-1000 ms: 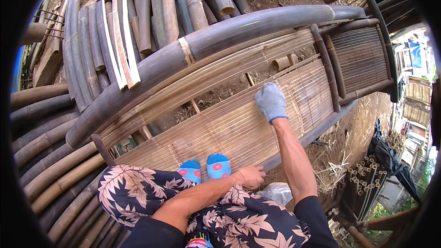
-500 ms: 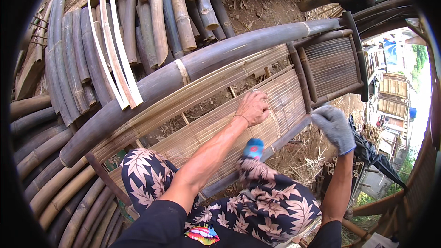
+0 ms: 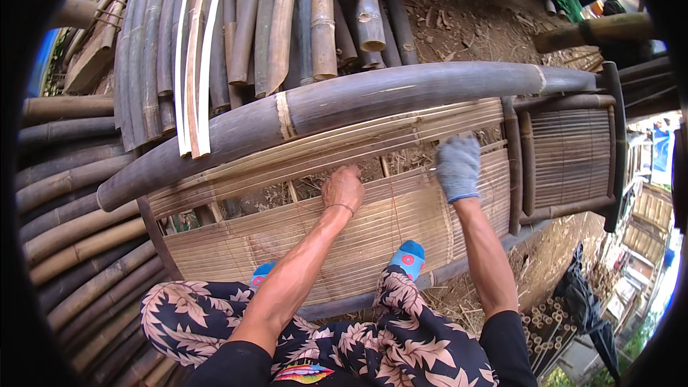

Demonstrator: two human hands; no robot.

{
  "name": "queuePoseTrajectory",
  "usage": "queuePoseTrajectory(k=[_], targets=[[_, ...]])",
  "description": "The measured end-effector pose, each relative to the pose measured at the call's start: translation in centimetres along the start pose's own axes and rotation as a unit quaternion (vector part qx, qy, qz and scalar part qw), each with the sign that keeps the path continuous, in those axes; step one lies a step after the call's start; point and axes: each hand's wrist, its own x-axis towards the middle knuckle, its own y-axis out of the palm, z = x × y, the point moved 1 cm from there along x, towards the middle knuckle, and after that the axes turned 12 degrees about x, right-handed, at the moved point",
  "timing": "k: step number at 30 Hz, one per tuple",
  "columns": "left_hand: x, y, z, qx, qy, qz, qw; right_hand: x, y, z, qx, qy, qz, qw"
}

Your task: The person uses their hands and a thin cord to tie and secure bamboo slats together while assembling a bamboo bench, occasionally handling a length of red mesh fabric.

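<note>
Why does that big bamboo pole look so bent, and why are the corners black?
Head view: the fisheye lens bows the thick bamboo pole and blacks out the corners; daylight is soft, without harsh shadows; the left hand and gloved right hand on the slat panel look sharp.

Outdoor work yard in daylight: bare earth ground (image 3: pixel 459 21) strewn with dry chaff and chips; a stack of cut bamboo poles (image 3: pixel 315 14) lying side by side at the top; darker weathered poles (image 3: pixel 64 201) piled along the left; pale split bamboo strips (image 3: pixel 195 50) resting across the stack; a bundle of short bamboo sections (image 3: pixel 548 319) at lower right; a black cloth (image 3: pixel 584 301) beside it; distant bamboo frames (image 3: pixel 648 211) at far right
</note>
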Motion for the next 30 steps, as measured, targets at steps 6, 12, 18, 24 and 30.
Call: queuePoseTrajectory(k=[6, 12, 18, 24, 30], targets=[[-0.9, -1.5, -1.8, -0.14, 0.033, 0.019, 0.989, -0.8, -1.2, 0.9, 0.608, 0.219, 0.042, 0.762], [-10.3, 5.3, -3.8, 0.124, 0.22, -0.149, 0.956, -23.8, -0.8, -28.7, 0.25, 0.395, -0.155, 0.87], [-17.5, 8.4, -0.7, 0.081, 0.244, 0.265, 0.929, -25.5, -2.6, -20.4, -0.003, 0.378, -0.045, 0.925], [-19.0, 4.5, 4.1, 0.353, 0.257, 0.511, 0.74, -12.8, 0.9, 0.8, 0.348, 0.042, -0.099, 0.931], [-10.7, -2.6, -7.4, 0.223, 0.38, -0.021, 0.898, -8.6, 3.2, 5.9, 0.321, 0.066, 0.173, 0.929]])
